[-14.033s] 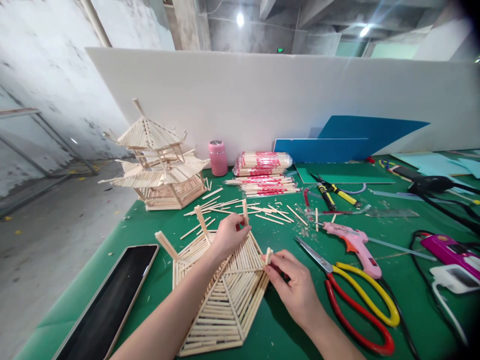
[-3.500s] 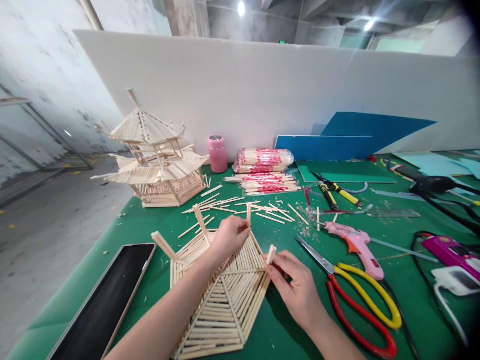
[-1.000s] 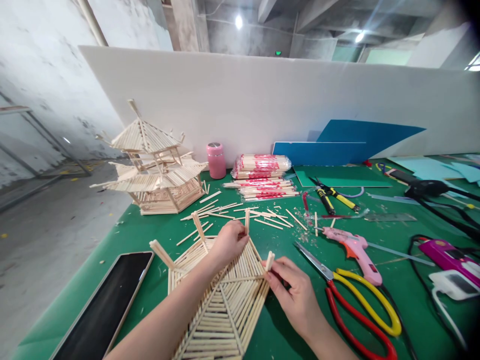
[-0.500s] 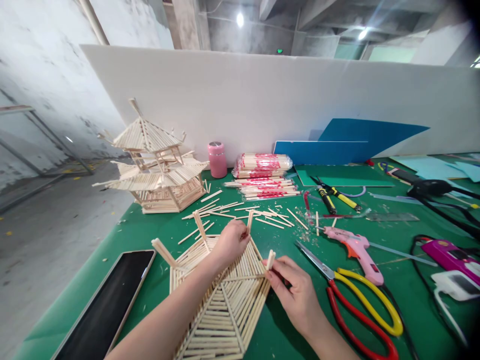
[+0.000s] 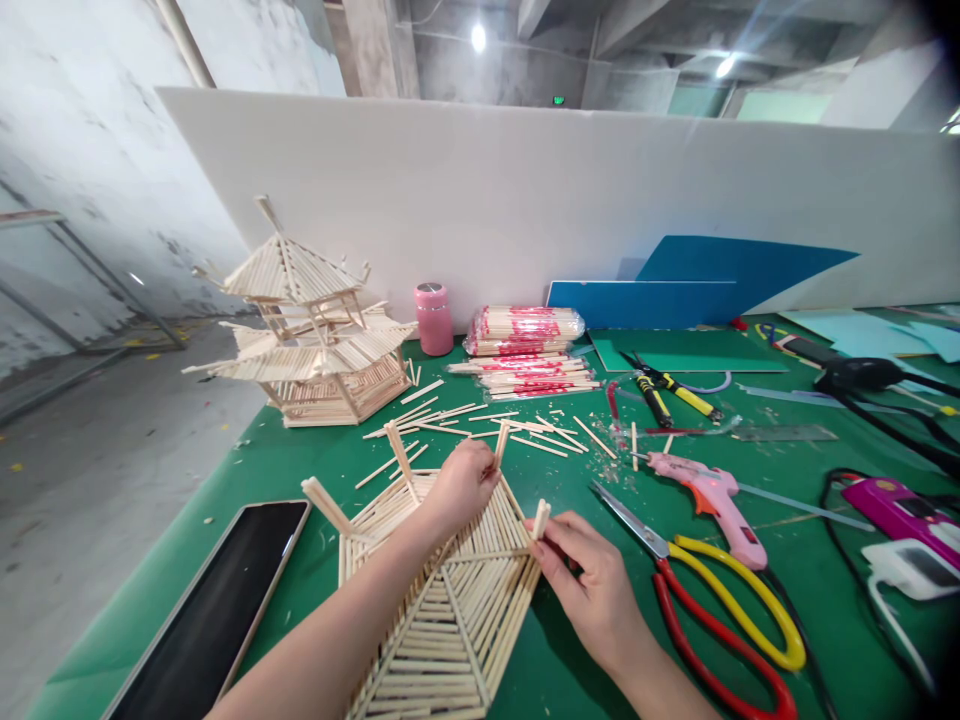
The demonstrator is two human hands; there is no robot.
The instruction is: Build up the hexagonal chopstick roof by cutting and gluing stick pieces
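Observation:
A flat hexagonal roof panel (image 5: 439, 610) made of thin wooden sticks lies on the green mat (image 5: 570, 670) in front of me. Short stick posts stand up at its corners. My left hand (image 5: 459, 485) is closed around the upright post (image 5: 501, 442) at the far corner. My right hand (image 5: 589, 580) pinches the short post (image 5: 539, 520) at the right corner, thumb and fingers pressed on it.
A finished stick pagoda (image 5: 311, 335) stands far left. Loose sticks (image 5: 465, 415), packed chopsticks (image 5: 525, 330) and a pink jar (image 5: 432, 318) lie behind. Red-yellow scissors (image 5: 720, 610), pink glue gun (image 5: 709, 495), pliers (image 5: 667, 390) and a purple tool (image 5: 896, 500) sit right. A dark tablet (image 5: 202, 620) lies left.
Almost nothing differs: both hands keep the same hold on the two corner posts. Only my view shifts slightly up and down.

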